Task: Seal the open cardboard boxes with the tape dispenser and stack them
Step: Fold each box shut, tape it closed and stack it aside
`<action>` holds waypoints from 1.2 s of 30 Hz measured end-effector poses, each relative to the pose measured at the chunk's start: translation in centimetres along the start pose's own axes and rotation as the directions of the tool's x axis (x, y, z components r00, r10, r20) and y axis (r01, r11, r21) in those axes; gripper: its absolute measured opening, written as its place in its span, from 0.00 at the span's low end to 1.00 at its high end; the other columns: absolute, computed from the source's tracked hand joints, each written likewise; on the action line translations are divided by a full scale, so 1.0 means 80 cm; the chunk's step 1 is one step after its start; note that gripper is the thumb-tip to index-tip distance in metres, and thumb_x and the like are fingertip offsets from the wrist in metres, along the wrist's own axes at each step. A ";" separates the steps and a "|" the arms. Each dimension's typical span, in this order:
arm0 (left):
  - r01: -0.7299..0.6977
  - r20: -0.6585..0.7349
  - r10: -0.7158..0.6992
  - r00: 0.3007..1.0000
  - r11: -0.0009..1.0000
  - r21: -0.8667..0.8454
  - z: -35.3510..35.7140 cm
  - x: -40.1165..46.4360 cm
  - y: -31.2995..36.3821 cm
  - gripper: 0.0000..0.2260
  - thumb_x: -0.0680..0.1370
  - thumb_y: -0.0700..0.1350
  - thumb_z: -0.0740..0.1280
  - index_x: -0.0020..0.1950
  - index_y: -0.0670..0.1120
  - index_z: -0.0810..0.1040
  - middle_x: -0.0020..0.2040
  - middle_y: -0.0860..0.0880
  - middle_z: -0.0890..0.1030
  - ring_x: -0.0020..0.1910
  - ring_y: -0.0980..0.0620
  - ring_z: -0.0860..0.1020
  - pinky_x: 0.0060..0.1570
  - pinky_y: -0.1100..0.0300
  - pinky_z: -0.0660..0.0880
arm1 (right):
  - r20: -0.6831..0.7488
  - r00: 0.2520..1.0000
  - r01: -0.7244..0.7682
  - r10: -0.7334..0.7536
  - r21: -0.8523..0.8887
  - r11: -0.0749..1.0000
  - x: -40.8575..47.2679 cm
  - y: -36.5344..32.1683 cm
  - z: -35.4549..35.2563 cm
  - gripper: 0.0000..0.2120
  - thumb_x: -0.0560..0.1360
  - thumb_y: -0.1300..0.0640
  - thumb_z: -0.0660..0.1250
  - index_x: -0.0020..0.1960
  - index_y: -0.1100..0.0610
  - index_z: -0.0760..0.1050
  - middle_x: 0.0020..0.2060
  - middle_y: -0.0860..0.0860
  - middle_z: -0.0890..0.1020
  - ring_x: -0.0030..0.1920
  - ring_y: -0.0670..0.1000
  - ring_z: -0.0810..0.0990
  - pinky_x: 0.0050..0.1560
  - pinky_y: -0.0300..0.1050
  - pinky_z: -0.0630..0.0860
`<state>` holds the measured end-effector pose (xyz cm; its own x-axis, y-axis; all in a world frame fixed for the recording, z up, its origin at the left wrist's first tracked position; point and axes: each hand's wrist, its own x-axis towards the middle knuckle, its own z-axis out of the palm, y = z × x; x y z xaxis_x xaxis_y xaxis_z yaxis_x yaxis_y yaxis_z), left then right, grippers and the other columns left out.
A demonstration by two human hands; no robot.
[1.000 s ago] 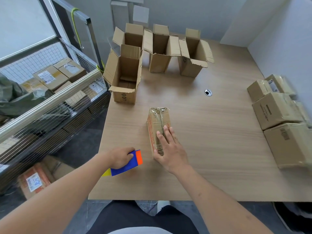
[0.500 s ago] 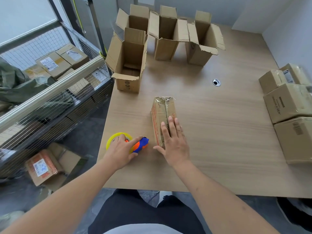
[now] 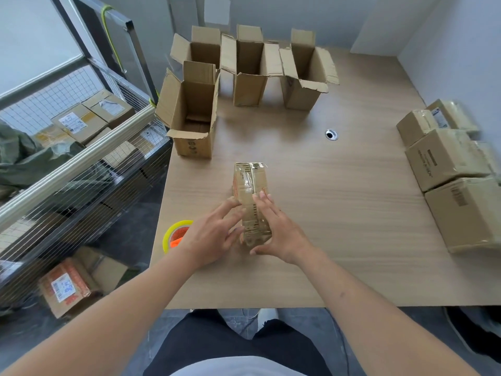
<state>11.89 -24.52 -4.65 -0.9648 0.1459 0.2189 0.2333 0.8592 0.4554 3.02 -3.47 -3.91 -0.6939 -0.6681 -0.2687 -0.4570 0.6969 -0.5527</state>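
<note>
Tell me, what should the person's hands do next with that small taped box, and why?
Probably close both hands, left hand and right hand, on the small taped cardboard box and carry it to the sealed cardboard boxes at the right; its tape looks finished and the yellow-and-orange tape dispenser lies released.

Single view, head-worn, wide angle. Looks forward and steeply down from above the near edge of the desk [image 3: 352,213], so the person's own lap and both forearms fill the bottom of the frame. Faces the far edge and the wall behind it; straight lines bow toward the picture's borders. Both hands sit close under the lens, near centre. The left edge of the desk and a wire cage [image 3: 81,164] beside it fall inside the frame; the right edge runs out of it. No second view to share anything with.
</note>
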 end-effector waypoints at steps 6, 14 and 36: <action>-0.061 0.071 0.064 0.995 0.997 -0.048 0.025 0.010 0.017 0.23 0.75 0.47 0.78 0.66 0.37 0.81 0.72 0.39 0.75 0.74 0.40 0.72 0.66 0.43 0.76 | -0.043 0.996 0.074 -0.077 -0.065 0.995 -0.006 0.014 -0.015 0.49 0.72 0.52 0.78 0.83 0.50 0.52 0.82 0.44 0.55 0.81 0.43 0.51 0.75 0.52 0.67; -0.085 0.012 0.087 0.996 0.989 -0.118 0.041 0.005 0.005 0.24 0.72 0.42 0.80 0.66 0.38 0.81 0.72 0.41 0.75 0.74 0.39 0.72 0.66 0.43 0.76 | -0.136 0.960 0.229 -0.246 -0.131 0.965 -0.020 0.034 0.001 0.31 0.77 0.59 0.73 0.77 0.56 0.68 0.80 0.50 0.62 0.80 0.50 0.60 0.72 0.54 0.72; -0.091 -0.036 0.094 0.995 0.994 0.066 0.075 0.033 0.057 0.29 0.65 0.46 0.85 0.64 0.40 0.83 0.65 0.40 0.80 0.64 0.35 0.78 0.65 0.41 0.76 | -0.510 0.850 -0.056 0.131 0.160 0.986 -0.054 0.058 0.012 0.28 0.70 0.68 0.74 0.70 0.58 0.78 0.57 0.56 0.85 0.54 0.55 0.84 0.60 0.43 0.77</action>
<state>9.71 -17.26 -7.18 -0.9336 0.2083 0.2915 0.3120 0.8726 0.3758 4.45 2.44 -6.07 -0.9335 -0.3439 0.1015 -0.3226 0.6822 -0.6561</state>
